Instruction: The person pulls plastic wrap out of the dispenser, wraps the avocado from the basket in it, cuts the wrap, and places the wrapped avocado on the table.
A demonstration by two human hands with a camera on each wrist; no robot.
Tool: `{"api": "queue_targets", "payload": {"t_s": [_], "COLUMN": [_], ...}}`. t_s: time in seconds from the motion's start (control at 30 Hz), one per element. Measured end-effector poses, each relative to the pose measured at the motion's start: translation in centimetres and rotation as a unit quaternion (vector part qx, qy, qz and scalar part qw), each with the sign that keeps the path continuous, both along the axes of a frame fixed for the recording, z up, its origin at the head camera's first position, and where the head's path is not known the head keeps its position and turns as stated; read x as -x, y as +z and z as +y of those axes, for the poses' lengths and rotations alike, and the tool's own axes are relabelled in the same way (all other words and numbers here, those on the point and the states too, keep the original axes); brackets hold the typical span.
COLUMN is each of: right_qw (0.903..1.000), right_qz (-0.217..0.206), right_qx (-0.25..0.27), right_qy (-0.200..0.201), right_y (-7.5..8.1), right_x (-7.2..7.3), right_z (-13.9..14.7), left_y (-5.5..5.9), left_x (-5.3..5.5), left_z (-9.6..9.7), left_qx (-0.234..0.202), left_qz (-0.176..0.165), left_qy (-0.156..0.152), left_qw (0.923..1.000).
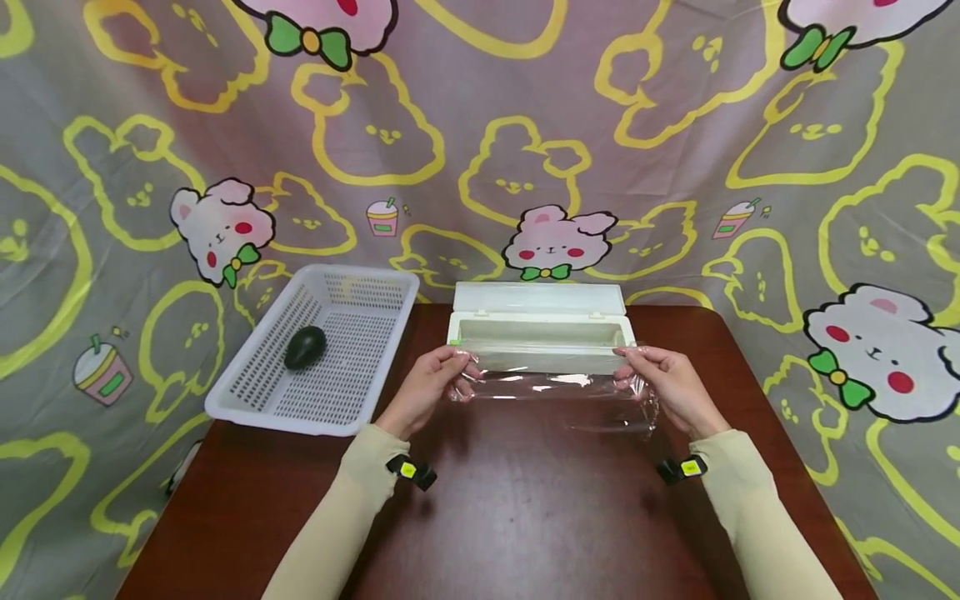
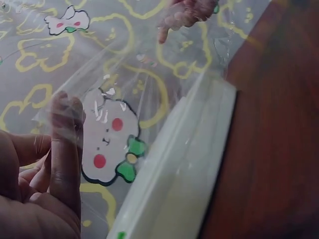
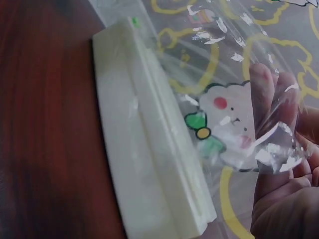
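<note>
A sheet of clear plastic wrap stretches between my two hands, in front of a white wrap dispenser box whose lid stands raised. My left hand pinches the sheet's left end, near the box's front left corner. At the other end, my right hand pinches the wrap, and a loose crumpled part hangs below those fingers. Both wrist views show the film running from the fingers toward the box; in the left one, creases cross the wrap.
To the left, a white perforated basket holds a dark green avocado-like fruit. The brown table extends toward me. A patterned cloth with cartoon rabbits hangs behind and beside the table.
</note>
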State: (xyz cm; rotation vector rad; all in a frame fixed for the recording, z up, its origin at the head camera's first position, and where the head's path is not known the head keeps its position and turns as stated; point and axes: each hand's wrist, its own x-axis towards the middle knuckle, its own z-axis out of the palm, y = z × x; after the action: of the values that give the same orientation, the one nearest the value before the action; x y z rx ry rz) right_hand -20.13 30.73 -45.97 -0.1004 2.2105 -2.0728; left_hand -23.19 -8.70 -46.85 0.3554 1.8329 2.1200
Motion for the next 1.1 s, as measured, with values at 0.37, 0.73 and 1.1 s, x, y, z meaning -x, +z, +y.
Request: {"api": "queue_targets", "payload": {"t_s": [0.37, 0.73, 1.1], "right_qw": [0.9952, 0.9844, 0.9750], "right_qz": [-0.026, -0.057, -0.086], "right_qx": [-0.055, -0.074, -0.085], "right_qy": [0.076, 0.149, 0.186], "right_y": [-2.2, -4.4, -6.2], "right_x": [-2.5, -3.6, -3.7], "right_z": [0.9, 2.0, 2.4], "left_y": [-3.7, -6.1, -7.7], "left_x": [-3.5, -4.1, -4.7], "left_z": [-1.9, -2.8, -3.2], "left_qx": [0.053, 0.097, 0.120], "left_qz": [-0.041, -0.064, -0.062], "left_qy": [-0.036, -0.078, -0.078], "left_qw": [0.9971, 0.9901, 0.9877]}}
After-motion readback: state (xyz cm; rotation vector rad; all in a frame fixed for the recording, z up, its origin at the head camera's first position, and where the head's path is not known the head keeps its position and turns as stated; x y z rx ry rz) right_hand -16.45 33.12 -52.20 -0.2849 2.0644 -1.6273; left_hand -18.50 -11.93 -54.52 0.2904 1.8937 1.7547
